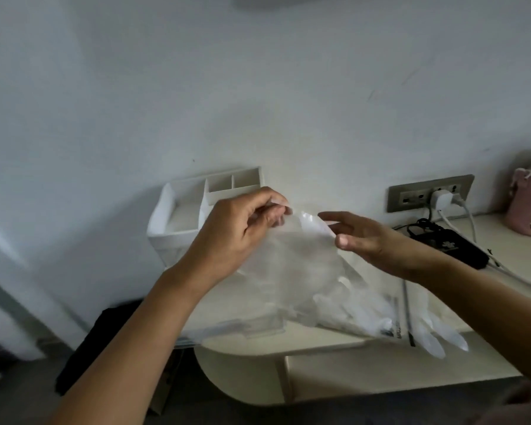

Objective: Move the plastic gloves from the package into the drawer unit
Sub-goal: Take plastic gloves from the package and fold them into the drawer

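Note:
My left hand [239, 228] pinches the top edge of a clear plastic glove [292, 271] and holds it up over the desk. Just to its right, my right hand [359, 237] hovers with fingers spread, its fingertips touching or nearly touching the glove's upper right edge. The see-through package [393, 317] with dark print lies flat on the desk, and more glove fingers [442, 338] stick out of it at the front right. Behind my left hand stands the white drawer unit [184, 216], with open compartments on top. Its drawers are hidden by my hand and the glove.
The cream desk [334, 345] has a rounded left end and a front edge below the package. A wall socket plate [426, 194] carries a white charger, with cables and a black adapter [451, 246] on the desk. A pink pouch [528, 207] sits far right.

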The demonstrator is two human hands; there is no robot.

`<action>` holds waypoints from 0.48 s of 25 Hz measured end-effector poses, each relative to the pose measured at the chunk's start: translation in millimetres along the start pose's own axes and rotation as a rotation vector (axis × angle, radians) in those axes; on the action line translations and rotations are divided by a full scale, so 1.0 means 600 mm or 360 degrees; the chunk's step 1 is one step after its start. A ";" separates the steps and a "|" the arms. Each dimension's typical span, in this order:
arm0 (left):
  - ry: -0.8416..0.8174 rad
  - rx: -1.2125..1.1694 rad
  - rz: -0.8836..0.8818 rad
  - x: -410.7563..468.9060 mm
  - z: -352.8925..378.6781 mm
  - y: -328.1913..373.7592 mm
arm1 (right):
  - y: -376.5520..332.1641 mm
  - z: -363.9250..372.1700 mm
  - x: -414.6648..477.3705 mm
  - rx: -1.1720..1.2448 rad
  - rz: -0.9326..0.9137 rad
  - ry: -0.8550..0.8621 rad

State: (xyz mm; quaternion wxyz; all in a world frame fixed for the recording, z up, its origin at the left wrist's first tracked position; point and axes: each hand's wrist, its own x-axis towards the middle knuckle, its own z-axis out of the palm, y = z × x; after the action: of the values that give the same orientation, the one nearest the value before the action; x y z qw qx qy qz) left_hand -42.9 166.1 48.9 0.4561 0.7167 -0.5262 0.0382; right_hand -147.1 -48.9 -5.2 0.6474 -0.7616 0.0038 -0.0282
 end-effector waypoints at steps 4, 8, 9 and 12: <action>0.0366 -0.0094 -0.0044 -0.020 -0.037 -0.020 | -0.014 0.075 0.021 0.0097 0.0137 -0.0009; 0.0615 0.0051 -0.0390 -0.058 -0.067 -0.078 | -0.025 0.129 0.049 0.0158 0.0130 0.0047; 0.0656 0.0073 -0.0475 -0.069 -0.074 -0.095 | -0.026 0.140 0.057 0.0183 0.0103 0.0096; 0.0650 0.0148 -0.0690 -0.101 -0.093 -0.145 | -0.026 0.162 0.079 -0.0006 0.0124 0.0256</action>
State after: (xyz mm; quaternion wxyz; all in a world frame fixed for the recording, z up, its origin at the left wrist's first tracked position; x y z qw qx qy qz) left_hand 23.0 250.9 -4.4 0.5167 0.8100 -0.2558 0.1073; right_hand -95.4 47.2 -3.8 0.6443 -0.7573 0.0855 -0.0639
